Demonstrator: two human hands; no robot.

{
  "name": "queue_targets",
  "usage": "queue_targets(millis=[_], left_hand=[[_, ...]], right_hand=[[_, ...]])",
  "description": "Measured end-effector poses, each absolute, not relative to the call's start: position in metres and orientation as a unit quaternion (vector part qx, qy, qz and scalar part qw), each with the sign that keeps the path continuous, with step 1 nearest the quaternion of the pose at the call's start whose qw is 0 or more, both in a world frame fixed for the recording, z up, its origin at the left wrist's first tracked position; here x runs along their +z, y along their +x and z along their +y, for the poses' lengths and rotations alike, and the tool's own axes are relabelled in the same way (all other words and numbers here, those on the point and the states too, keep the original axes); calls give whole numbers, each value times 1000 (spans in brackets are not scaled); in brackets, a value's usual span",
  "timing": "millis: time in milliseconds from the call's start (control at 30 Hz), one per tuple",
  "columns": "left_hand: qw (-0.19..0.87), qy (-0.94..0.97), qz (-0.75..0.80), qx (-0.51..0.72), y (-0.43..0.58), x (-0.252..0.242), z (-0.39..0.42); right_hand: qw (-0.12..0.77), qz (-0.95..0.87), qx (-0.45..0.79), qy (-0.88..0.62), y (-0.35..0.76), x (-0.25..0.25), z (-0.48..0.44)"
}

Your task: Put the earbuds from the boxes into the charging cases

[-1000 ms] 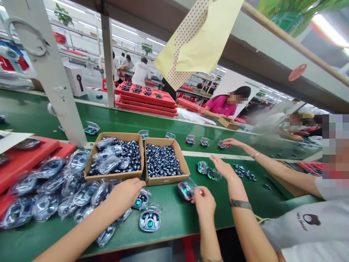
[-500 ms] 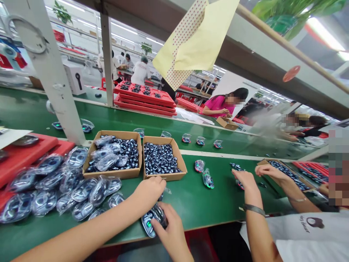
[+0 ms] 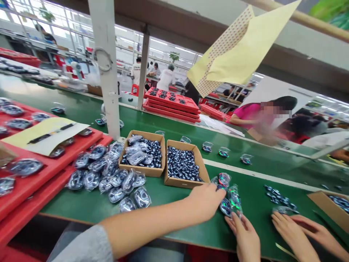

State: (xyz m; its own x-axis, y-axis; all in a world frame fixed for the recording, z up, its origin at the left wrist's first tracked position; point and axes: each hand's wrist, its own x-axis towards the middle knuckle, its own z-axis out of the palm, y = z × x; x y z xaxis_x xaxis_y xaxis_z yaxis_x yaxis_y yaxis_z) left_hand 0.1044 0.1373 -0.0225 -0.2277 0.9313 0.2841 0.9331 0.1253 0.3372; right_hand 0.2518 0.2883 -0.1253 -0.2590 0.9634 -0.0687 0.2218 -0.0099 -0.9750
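Note:
Several clear-bagged earbud charging cases with lit displays lie together between my hands on the green bench. My left hand [image 3: 205, 200] reaches across, its fingers closed at the edge of a bagged case [image 3: 224, 179] with a red light. Below these fingers lies another lit earbud case [image 3: 225, 206]. My right hand [image 3: 245, 233] pinches the lower end of a bagged earbud case [image 3: 234, 196] that glows green. The fingertips of my left hand are partly hidden behind the hand. Left of my arm is a pile of bagged earbud cases [image 3: 117, 178].
Two cardboard boxes [image 3: 188, 183] hold loose earbuds, one with bagged cases on top. Red trays [image 3: 92, 145] stand at left. A co-worker's hands [image 3: 291, 233] work at right near loose earbuds [image 3: 280, 196]. A white post [image 3: 105, 72] rises behind; yellow paper [image 3: 240, 54] hangs above.
The view has turned and shifted left. Both my hands have moved right along the bench, from in front of the boxes to the lit cases. The co-worker's hands have come lower and closer together.

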Motion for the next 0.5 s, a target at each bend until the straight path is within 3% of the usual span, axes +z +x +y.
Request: queue_targets(millis=[133, 200, 333, 500], left_hand=[[35, -497, -804, -325, 83, -24, 30], [45, -414, -831, -370, 73, -38, -27], [45, -314, -866, -387, 75, -80, -103], [17, -348, -842, -411, 97, -112, -118]], right_hand=[[362, -695, 299, -544, 240, -118, 240], [346, -767, 220, -494, 223, -117, 195], [227, -908, 319, -151, 166, -115, 103], [89, -936, 340, -26, 110, -97, 70]])
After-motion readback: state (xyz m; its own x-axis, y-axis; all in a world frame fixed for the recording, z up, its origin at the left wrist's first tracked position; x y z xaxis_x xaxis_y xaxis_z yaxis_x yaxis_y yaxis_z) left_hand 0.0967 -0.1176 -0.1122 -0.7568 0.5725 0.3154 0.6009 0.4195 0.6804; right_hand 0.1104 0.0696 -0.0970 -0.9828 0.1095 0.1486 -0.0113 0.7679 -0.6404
